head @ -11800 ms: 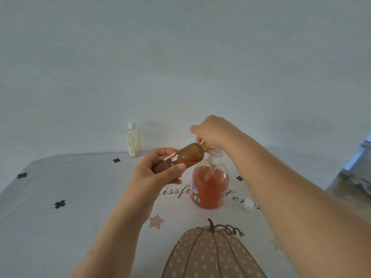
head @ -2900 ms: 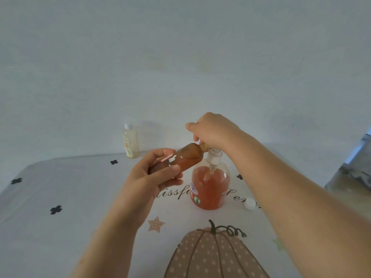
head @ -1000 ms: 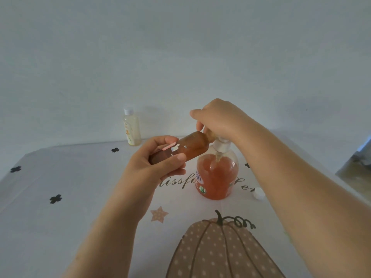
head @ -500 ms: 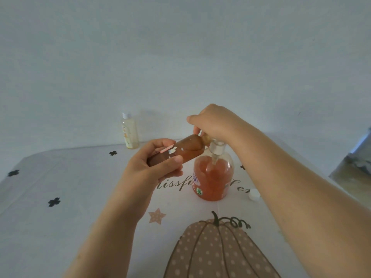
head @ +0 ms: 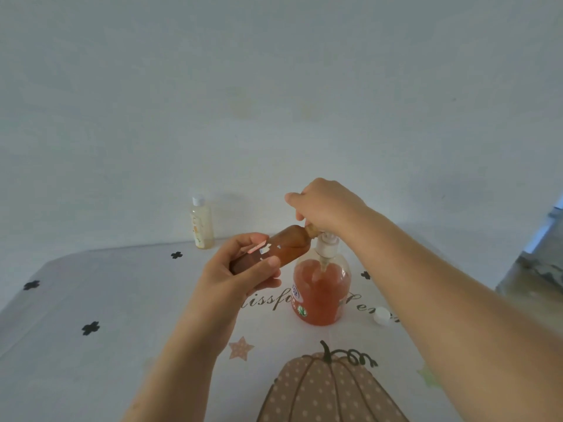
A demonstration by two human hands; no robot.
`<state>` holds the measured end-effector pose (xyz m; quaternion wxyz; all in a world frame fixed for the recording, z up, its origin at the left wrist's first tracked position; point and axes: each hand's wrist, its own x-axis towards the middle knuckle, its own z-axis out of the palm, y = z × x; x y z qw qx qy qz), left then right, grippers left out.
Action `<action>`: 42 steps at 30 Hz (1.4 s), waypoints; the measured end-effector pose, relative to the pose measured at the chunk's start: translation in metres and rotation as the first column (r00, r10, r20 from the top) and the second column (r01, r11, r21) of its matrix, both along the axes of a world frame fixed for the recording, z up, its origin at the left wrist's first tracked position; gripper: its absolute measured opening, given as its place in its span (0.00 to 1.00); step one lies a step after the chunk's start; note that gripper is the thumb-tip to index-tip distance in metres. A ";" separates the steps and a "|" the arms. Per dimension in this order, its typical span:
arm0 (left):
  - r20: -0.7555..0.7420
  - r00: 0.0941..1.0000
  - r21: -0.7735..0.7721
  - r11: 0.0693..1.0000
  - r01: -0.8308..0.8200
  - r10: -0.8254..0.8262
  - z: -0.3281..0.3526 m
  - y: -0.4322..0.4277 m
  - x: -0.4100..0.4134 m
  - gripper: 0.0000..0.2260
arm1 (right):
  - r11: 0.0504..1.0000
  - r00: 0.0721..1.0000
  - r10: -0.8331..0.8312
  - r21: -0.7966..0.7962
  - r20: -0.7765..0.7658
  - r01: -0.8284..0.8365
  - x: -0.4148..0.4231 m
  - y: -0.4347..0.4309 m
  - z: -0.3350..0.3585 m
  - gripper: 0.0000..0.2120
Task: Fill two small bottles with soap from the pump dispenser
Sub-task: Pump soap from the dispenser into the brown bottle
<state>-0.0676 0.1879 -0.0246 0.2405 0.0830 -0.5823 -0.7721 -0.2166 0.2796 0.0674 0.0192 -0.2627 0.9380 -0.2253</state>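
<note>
Mouth of the brown bottle, which my left hand grips tilted nearly level in the air, points up and right to the spout hidden under my right hand, fingers curled down over the head of the pump dispenser.

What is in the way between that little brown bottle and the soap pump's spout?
Nothing visible. The left hand holds the small brown bottle tilted, its neck right at the top of the pump dispenser. The right hand covers the spout there, so the exact meeting point is hidden.
</note>
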 end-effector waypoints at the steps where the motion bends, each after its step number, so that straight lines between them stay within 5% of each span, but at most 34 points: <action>1: 0.002 1.000 0.002 1.000 0.001 -0.001 0.000 0.000 0.000 0.18 | 1.000 1.000 0.001 0.001 0.003 -0.001 0.000 0.000 0.000 0.20; 23: 0.035 0.999 0.000 0.999 0.033 -0.033 -0.010 -0.009 -0.006 0.17 | 0.998 0.989 0.027 -0.060 0.144 -0.018 -0.010 -0.001 -0.018 0.17; 42: -0.015 1.000 0.038 0.999 0.021 -0.021 0.001 0.002 0.001 0.20 | 1.000 0.998 0.005 -0.001 0.058 -0.005 -0.004 -0.001 0.000 0.17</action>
